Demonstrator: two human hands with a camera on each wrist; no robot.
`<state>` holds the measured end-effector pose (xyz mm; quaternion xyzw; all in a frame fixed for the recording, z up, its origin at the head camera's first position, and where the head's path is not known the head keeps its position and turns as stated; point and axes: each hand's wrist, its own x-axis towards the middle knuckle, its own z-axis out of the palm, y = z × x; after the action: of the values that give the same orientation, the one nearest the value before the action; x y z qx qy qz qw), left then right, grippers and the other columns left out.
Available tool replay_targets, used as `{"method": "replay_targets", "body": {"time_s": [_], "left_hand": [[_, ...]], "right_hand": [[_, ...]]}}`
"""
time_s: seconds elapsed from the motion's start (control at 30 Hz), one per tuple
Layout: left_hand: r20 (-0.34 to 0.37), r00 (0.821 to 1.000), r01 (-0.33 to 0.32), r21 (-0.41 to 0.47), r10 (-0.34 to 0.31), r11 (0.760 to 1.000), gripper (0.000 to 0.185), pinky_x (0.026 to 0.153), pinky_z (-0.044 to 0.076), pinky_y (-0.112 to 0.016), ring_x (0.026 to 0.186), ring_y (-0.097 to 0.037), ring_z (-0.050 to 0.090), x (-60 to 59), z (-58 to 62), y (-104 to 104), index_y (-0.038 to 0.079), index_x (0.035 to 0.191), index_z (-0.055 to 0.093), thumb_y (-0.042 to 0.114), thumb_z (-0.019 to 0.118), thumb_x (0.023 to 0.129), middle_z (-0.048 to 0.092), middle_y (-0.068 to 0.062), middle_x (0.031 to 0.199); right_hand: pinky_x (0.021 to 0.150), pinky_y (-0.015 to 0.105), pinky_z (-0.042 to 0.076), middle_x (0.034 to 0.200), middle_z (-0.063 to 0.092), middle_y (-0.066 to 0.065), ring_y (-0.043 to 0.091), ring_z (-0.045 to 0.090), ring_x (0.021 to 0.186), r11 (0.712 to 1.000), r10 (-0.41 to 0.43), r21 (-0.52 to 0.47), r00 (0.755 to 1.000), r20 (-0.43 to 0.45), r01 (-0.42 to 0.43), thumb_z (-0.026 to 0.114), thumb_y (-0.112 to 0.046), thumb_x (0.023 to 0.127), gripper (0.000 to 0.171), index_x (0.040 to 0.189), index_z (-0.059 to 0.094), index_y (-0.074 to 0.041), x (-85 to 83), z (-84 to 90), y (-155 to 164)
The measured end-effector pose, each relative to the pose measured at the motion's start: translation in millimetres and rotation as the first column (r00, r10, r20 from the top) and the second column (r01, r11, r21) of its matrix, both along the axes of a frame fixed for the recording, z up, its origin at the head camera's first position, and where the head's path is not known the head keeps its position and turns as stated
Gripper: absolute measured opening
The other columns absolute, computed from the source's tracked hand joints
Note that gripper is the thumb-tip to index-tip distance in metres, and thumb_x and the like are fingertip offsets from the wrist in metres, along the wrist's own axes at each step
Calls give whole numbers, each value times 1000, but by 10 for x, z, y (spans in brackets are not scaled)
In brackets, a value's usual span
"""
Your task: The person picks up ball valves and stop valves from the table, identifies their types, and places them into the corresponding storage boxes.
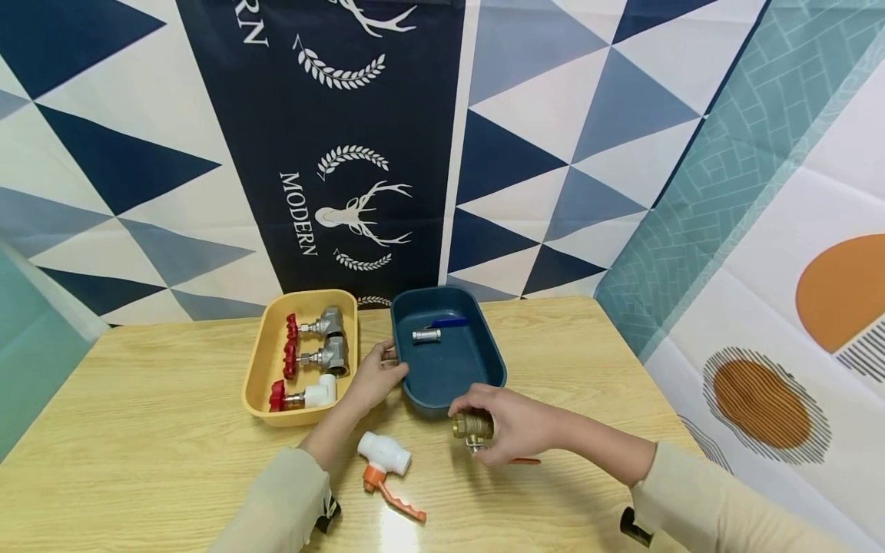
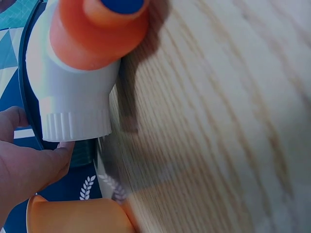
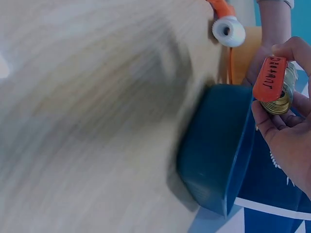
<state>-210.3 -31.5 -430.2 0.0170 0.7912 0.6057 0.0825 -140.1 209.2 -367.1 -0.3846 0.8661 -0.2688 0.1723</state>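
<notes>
My right hand (image 1: 512, 422) grips a brass ball valve (image 1: 473, 425) just in front of the near right corner of a dark blue bin (image 1: 449, 376). The valve's orange-red handle (image 3: 270, 78) carries dark lettering in the right wrist view. My left hand (image 1: 376, 378) holds the bin's left edge, thumb over the rim and fingers along the outer wall. Inside the bin lies a small silver valve (image 1: 426, 335) with a blue lever (image 1: 449, 322). A white plastic ball valve (image 1: 384, 453) with an orange handle lies on the table between my forearms, large in the left wrist view.
Left of the blue bin stands a yellow bin (image 1: 259, 369). It contains two metal valves (image 1: 325, 355) with red handwheels and a white elbow valve (image 1: 320, 392) with a red knob. The wooden table (image 1: 138, 430) ends at a patterned cloth backdrop (image 1: 373, 153).
</notes>
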Motion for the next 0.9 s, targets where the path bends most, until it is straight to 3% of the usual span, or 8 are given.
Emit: {"method": "replay_targets", "body": {"time_s": [0.33, 0.9], "left_hand": [[-14, 1000, -1, 5, 1, 1000, 58, 82, 52, -33, 107, -30, 57, 0, -14, -3, -2, 141, 32, 10, 55, 89, 49, -22, 127], [-19, 1000, -6, -6, 6, 1000, 58, 84, 52, -34, 107, -29, 57, -8, -48, -10, -1, 141, 34, 11, 55, 88, 50, -21, 126]], "right_hand": [[73, 17, 43, 104, 52, -8, 6, 45, 84, 999, -4, 37, 997, -79, 7, 72, -21, 75, 52, 124, 56, -14, -112, 102, -20], [69, 19, 41, 103, 51, -6, 8, 42, 84, 998, -22, 63, 995, -102, 28, 71, -21, 78, 50, 126, 56, -17, -269, 143, -30]]}}
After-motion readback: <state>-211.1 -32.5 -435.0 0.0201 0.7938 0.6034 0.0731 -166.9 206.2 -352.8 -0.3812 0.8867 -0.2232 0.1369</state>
